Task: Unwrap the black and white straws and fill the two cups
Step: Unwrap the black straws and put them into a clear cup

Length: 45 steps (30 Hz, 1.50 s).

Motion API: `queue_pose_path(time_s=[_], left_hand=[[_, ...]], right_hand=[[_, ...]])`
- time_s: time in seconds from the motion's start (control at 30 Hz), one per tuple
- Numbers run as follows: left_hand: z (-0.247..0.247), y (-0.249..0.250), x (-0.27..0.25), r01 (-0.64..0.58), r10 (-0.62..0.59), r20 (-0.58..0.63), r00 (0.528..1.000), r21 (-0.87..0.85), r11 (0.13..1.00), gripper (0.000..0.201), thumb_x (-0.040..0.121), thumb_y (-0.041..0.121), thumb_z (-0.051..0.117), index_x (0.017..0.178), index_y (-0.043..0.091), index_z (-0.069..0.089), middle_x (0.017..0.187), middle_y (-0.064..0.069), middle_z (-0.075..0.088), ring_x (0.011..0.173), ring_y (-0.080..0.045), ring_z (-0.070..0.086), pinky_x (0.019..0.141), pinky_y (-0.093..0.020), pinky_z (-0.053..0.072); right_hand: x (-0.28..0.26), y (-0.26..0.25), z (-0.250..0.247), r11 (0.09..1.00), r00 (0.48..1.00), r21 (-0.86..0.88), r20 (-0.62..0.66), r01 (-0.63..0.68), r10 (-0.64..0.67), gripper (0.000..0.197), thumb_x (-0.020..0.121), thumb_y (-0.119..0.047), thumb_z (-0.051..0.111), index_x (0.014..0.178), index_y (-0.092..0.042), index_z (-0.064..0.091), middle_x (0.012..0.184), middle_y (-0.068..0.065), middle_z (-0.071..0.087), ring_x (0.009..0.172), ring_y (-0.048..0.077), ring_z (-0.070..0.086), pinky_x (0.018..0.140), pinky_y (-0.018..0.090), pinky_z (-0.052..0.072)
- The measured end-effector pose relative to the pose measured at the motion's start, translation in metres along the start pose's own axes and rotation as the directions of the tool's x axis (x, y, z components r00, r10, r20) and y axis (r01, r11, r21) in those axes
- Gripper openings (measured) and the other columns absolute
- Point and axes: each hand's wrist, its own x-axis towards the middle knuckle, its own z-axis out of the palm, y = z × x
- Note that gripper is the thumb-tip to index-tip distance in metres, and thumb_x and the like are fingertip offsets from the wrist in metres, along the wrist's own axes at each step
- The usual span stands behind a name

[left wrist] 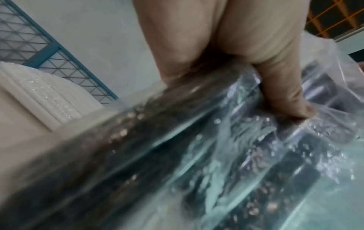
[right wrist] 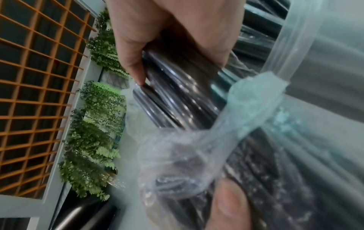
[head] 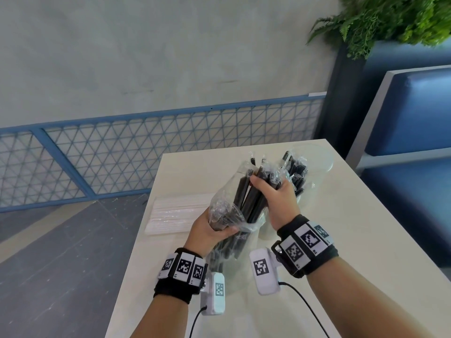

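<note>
My left hand [head: 214, 228] grips the lower part of a clear plastic bag [head: 224, 208] full of black straws [head: 246, 198], held tilted above the table. In the left wrist view its thumb [left wrist: 285, 96] presses into the bag [left wrist: 216, 155]. My right hand [head: 271, 191] is curled round a bunch of the black straws [right wrist: 177, 93] where they stick out of the bag's open top. A clear cup [head: 317, 159] at the back right holds several wrapped black straws [head: 296, 172]. A pack of white straws [head: 175, 213] lies flat on the left of the table.
The cream table [head: 341, 228] has its left edge by a drop to the grey floor. A blue bench [head: 410, 118] and a plant [head: 390, 18] stand to the right. Something clear and pale, perhaps a second cup [head: 266, 228], shows behind my right wrist.
</note>
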Motion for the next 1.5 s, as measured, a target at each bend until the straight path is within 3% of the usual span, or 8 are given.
queue_pose_path(time_s=[0.27,0.5,0.73,0.9,1.03,1.2,1.37,1.5], left_hand=[[-0.003,0.003,0.000,-0.034,0.032,-0.063,0.998,-0.041,0.999,0.043,0.062,0.012,0.082,0.098,0.019,0.059,0.092,0.007,0.068,0.084,0.003,0.064,0.070,-0.006,0.049],[0.001,0.007,0.000,-0.043,0.037,-0.065,0.997,-0.087,0.995,0.044,0.053,0.027,0.083,0.091,0.022,0.061,0.088,0.006,0.070,0.082,0.001,0.067,0.075,-0.017,0.051],[-0.002,0.009,0.000,-0.031,0.033,-0.057,0.998,0.034,0.999,0.029,0.064,0.011,0.081,0.083,0.024,0.061,0.078,0.013,0.066,0.068,0.014,0.062,0.061,-0.002,0.046],[-0.001,0.007,0.002,0.016,-0.009,-0.087,0.996,0.072,0.997,0.032,0.066,0.015,0.080,0.092,0.015,0.063,0.080,0.010,0.066,0.080,-0.008,0.063,0.068,-0.015,0.045],[-0.001,0.005,0.002,0.043,-0.030,-0.150,0.988,0.083,0.996,0.031,0.068,0.015,0.078,0.093,0.011,0.061,0.085,-0.003,0.065,0.082,-0.016,0.061,0.072,-0.021,0.044],[-0.003,0.004,0.004,0.058,-0.042,-0.256,0.966,0.056,0.997,0.023,0.069,0.013,0.078,0.079,0.018,0.058,0.076,0.000,0.063,0.076,-0.018,0.059,0.074,-0.024,0.043],[-0.005,0.003,0.003,0.063,-0.050,-0.309,0.950,0.032,0.997,0.029,0.068,0.010,0.078,0.068,0.026,0.053,0.068,0.006,0.060,0.069,-0.015,0.058,0.068,-0.024,0.043],[-0.002,0.005,0.002,0.044,-0.044,-0.292,0.955,-0.009,0.999,0.024,0.067,0.010,0.079,0.074,0.020,0.057,0.069,0.006,0.061,0.067,-0.007,0.058,0.059,-0.016,0.044]], right_hand=[[-0.014,0.033,-0.003,0.921,0.987,-0.388,0.132,-0.038,0.096,0.037,0.069,-0.011,0.078,0.103,-0.013,0.062,0.100,0.006,0.071,0.094,0.017,0.067,0.085,0.035,0.056],[-0.007,0.018,0.005,0.964,0.997,-0.267,-0.072,0.011,-0.031,0.023,0.077,-0.013,0.072,0.097,-0.005,0.067,0.093,0.009,0.072,0.085,0.019,0.068,0.078,0.030,0.056],[0.003,-0.012,-0.003,0.991,0.968,-0.109,-0.228,0.083,-0.106,0.023,0.082,-0.014,0.065,0.095,0.005,0.062,0.084,0.012,0.067,0.076,0.021,0.063,0.076,0.037,0.054],[0.010,-0.020,-0.012,0.997,0.939,0.015,-0.336,0.080,-0.071,0.027,0.079,-0.022,0.067,0.094,-0.001,0.061,0.087,0.014,0.068,0.082,0.031,0.067,0.082,0.046,0.056],[0.018,-0.037,-0.022,0.987,0.908,0.046,-0.400,0.151,-0.120,0.014,0.085,-0.012,0.061,0.092,0.000,0.059,0.075,0.007,0.064,0.068,0.018,0.063,0.067,0.032,0.057],[0.028,-0.060,-0.032,0.953,0.807,-0.083,-0.513,0.291,-0.292,0.008,0.083,-0.015,0.063,0.082,-0.016,0.056,0.084,0.005,0.065,0.076,0.015,0.063,0.072,0.021,0.054],[0.030,-0.054,-0.026,0.901,0.836,-0.298,-0.362,0.315,-0.412,0.021,0.084,-0.017,0.064,0.100,-0.016,0.050,0.085,-0.016,0.057,0.077,-0.005,0.056,0.067,0.006,0.050],[0.027,-0.021,-0.013,0.867,0.906,-0.440,-0.226,0.234,-0.359,0.032,0.082,-0.021,0.067,0.109,-0.011,0.055,0.088,-0.010,0.060,0.079,0.005,0.059,0.070,0.013,0.049]])
